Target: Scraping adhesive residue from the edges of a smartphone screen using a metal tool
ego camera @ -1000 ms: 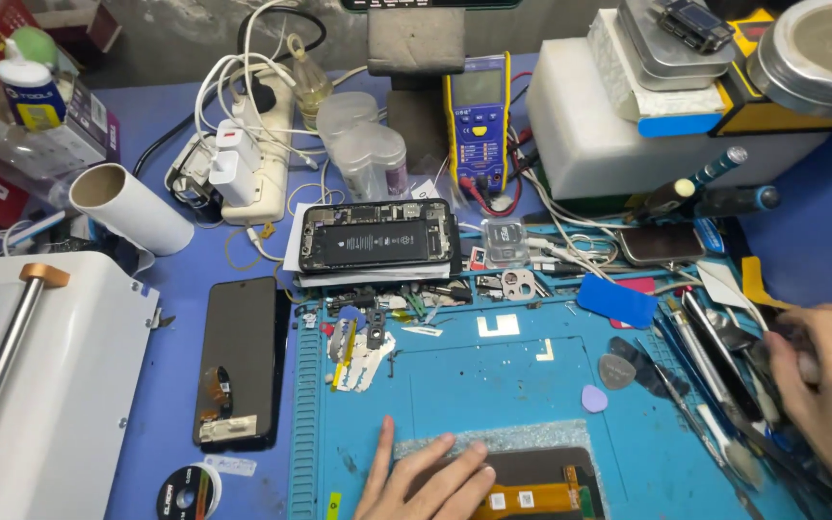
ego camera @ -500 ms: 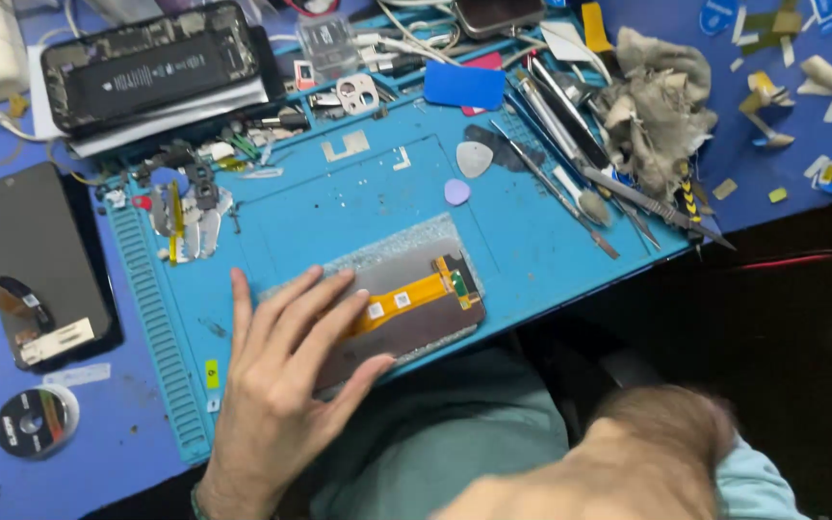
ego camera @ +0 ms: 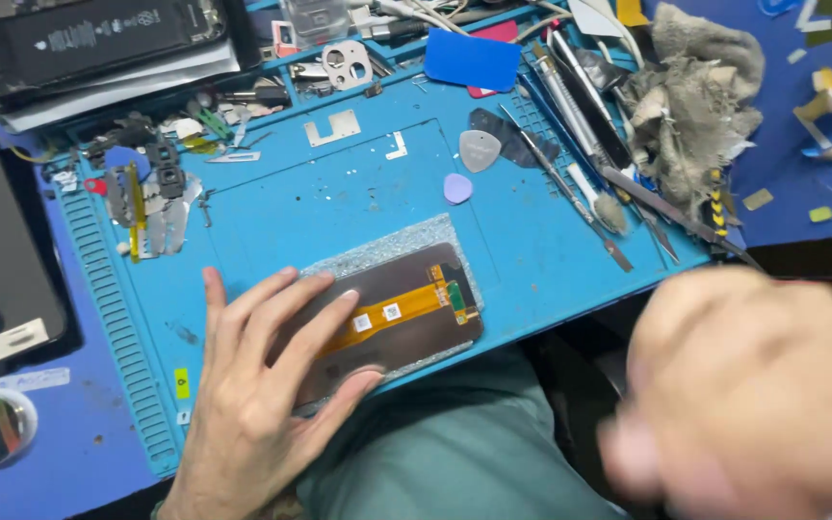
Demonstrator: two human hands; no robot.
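Brown-backed panel: you have the flat rectangular phone screen panel with the orange flex ribbon (ego camera: 392, 318) lying back-up on a grey textured pad (ego camera: 377, 252), lower middle of the frame
Left hand: your left hand (ego camera: 262, 385) lies flat, fingers spread, pressing the panel's left half; nothing is pinched
Right hand: your right hand (ego camera: 753, 385) is a close blur at lower right; whether it is curled or holds anything cannot be told
Done so far: the panel looks already lifted free of a phone; the opened black phone body (ego camera: 89, 39) sits at upper left with its insides showing
Left to do: nothing looks refitted yet, as I judge it
Mat: ribbed blue rubber work mat (ego camera: 532, 260), soft and matte, strewn with small metal brackets
Tools: thin steel tweezers and blades (ego camera: 580, 125) at upper right, beside a frayed grey rag (ego camera: 695, 106)
Picks: grey and lilac plastic picks (ego camera: 469, 164), smooth and triangular
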